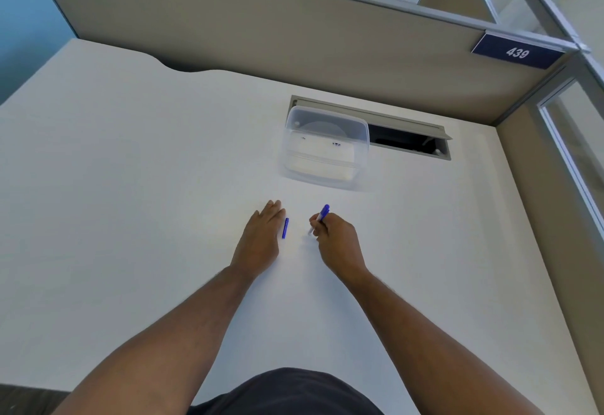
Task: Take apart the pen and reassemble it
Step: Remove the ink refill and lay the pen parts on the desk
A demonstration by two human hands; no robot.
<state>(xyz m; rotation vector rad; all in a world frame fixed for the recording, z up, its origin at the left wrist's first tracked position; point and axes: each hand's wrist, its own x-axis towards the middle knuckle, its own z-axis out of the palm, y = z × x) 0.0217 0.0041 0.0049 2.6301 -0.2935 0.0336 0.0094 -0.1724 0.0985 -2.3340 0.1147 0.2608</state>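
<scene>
Pen parts sit in two places on the white desk (130, 186) in the head view, the only one given. The pen body (318, 220), clear-barrelled with a blue end pointing up and away, is clamped in the curled fingers of the right hand (336, 238), its lower tip angled down toward the desk and a little to the left. The blue cap (285, 228) lies flat on the desk, its long axis running roughly away from the person, just beside the inner edge of the left hand (261, 238). That hand rests flat, palm down, fingers together and holding nothing; whether it touches the cap I cannot tell. So the cap lies between the two hands, nearer the left one, which would only need to shift slightly rightward to pick it up. Judging by this, the pen is partly taken apart. Farther back stands a clear plastic container (327, 146), near an open cable slot (408, 140).
</scene>
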